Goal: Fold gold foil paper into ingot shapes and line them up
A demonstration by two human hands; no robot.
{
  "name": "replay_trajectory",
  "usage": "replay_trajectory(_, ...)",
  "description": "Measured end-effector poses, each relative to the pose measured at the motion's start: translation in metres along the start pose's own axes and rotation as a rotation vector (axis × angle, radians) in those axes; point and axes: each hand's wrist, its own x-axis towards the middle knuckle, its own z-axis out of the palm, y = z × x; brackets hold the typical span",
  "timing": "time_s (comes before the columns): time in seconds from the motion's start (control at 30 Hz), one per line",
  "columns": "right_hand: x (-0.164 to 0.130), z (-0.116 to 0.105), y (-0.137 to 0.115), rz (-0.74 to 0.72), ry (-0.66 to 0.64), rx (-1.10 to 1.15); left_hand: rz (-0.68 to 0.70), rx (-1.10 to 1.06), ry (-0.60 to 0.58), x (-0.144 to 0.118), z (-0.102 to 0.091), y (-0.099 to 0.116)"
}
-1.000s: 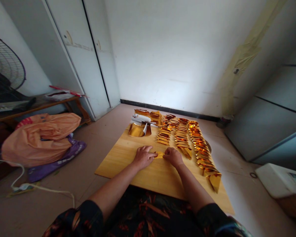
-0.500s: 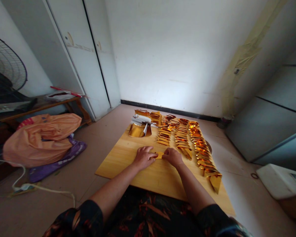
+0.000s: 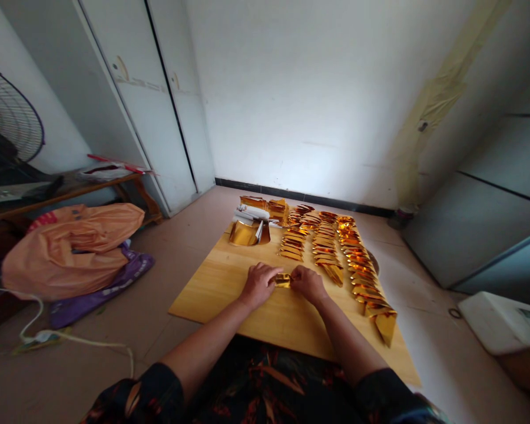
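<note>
Between my two hands, just above or on the wooden board, is a small piece of folded gold foil paper. My left hand grips its left end with thumb and fingers. On the other end, the closed fingers of my right hand pinch it. Rows of folded gold foil pieces lie overlapping to the right of and beyond my right hand. A curved stack of gold foil sheets sits beyond my left hand, with white paper behind it.
The wooden board lies in front of me. At left are an orange bag, a purple bag, a white cable and a fan. A white box stands on the right, and a wall is behind.
The foil paper between my hands now shows more of its shiny gold face. My left fingers have drawn in from a flatter spread to grip its end. My right hand has barely moved.
</note>
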Motion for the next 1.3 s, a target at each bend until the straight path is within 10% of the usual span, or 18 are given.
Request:
replay_trajectory(0.53, -0.031, 0.007, 0.03, -0.6, 0.144, -0.18, 0.31, 0.139, -0.099, -0.016, -0.009, 0.003)
replay_trajectory(0.97, -0.03, 0.011, 0.032, -0.584, 0.125, -0.172, 0.295, 0.172, -0.065, -0.021, -0.012, 0.008)
replay_trajectory(1.3, -0.028, 0.001, 0.023, -0.447, 0.062, -0.137, -0.031, -0.057, -0.023, -0.015, -0.001, -0.002)
